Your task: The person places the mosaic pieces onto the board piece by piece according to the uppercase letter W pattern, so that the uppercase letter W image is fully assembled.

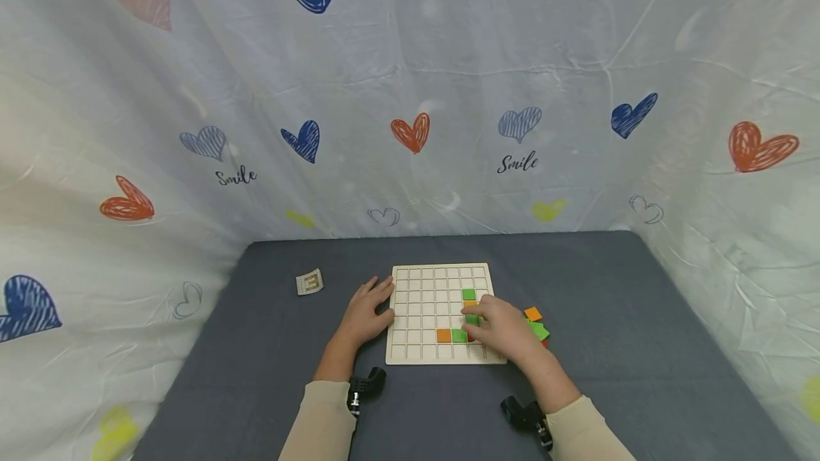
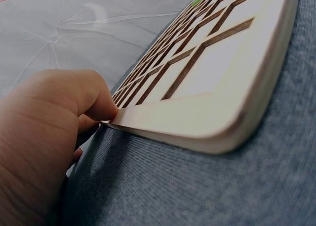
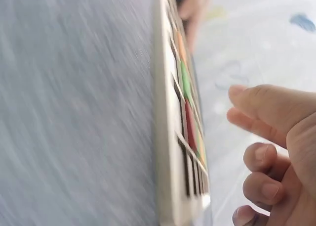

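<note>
A pale wooden grid board [image 1: 413,315] lies on the dark table. Along its left edge rests my left hand [image 1: 368,311], the thumb tip touching the rim in the left wrist view. My right hand [image 1: 506,326] hovers over the board's right half, thumb and index finger a little apart with nothing visible between them. Set in the grid are a green tile [image 1: 469,294] near the top right, an orange tile [image 1: 444,336] and another green tile [image 1: 459,336] lower down. A dark red tile [image 3: 190,124] shows in the right wrist view. My right hand partly covers the tiles beneath it.
Loose tiles, among them an orange one [image 1: 533,314] and a green one [image 1: 539,331], lie in a pile right of the board, partly behind my right hand. A small printed paper [image 1: 309,282] is at the back left. Behind the table [image 1: 602,290] hangs a heart-patterned curtain [image 1: 359,183].
</note>
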